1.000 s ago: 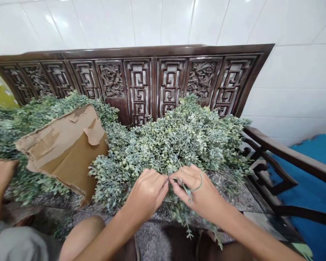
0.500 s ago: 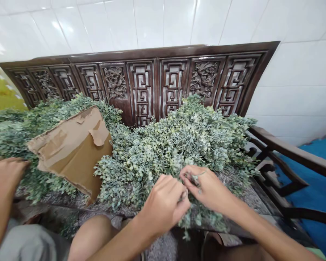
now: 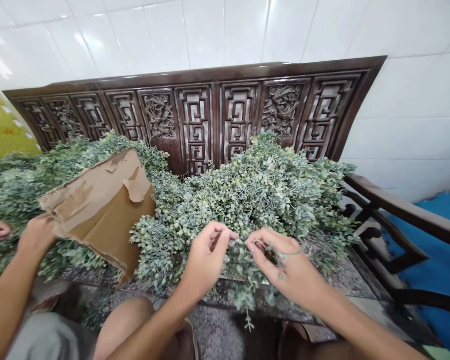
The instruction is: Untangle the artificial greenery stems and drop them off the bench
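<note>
A big heap of artificial greenery, with small pale green leaves on thin stems, lies in front of my hands. My right hand pinches a thin green stem, which loops over its knuckles. Close by on the left, my left hand has thumb and fingertips pressed together. Whatever sits in that pinch is too small to make out. Between and below the hands a leafy sprig hangs over the seat's front edge. The two sets of fingertips are slightly apart.
A torn cardboard piece leans on the greenery at left, where another person's hands work. Behind stands a carved dark wooden bench back against a tiled wall. A wooden armrest bounds the right side.
My left hand has moved left and turned, opening a small gap from my right hand. The stem's loop now shows over my right hand. The other person's hand has shifted right towards the cardboard.
</note>
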Demonstrator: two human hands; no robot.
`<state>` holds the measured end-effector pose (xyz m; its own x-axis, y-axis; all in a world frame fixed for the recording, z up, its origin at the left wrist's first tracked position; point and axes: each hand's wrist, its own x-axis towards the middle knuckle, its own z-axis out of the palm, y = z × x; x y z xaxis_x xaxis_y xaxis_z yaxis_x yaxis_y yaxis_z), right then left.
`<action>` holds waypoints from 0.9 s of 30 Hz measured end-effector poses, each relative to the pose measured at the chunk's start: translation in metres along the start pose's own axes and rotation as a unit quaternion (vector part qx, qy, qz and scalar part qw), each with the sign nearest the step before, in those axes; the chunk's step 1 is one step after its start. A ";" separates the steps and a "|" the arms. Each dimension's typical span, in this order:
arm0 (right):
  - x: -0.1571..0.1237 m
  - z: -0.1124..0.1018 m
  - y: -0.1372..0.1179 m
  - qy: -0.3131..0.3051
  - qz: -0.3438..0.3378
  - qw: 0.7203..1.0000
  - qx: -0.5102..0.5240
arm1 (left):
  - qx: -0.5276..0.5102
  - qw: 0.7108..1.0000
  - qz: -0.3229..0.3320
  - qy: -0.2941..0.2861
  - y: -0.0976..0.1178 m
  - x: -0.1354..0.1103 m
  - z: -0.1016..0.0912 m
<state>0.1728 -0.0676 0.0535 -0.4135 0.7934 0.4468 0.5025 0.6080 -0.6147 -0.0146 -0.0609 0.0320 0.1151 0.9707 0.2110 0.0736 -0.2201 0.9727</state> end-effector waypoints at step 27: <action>-0.036 0.063 0.001 -0.283 -0.039 0.941 -0.182 | 0.568 0.819 -0.072 -0.034 -0.091 0.064 -0.237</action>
<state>0.1404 -0.0975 -0.0044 -0.7463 0.6656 -0.0002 0.6381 0.7153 -0.2848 -0.2488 0.0442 -0.0197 0.0764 0.9954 0.0573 0.9612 -0.0888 0.2611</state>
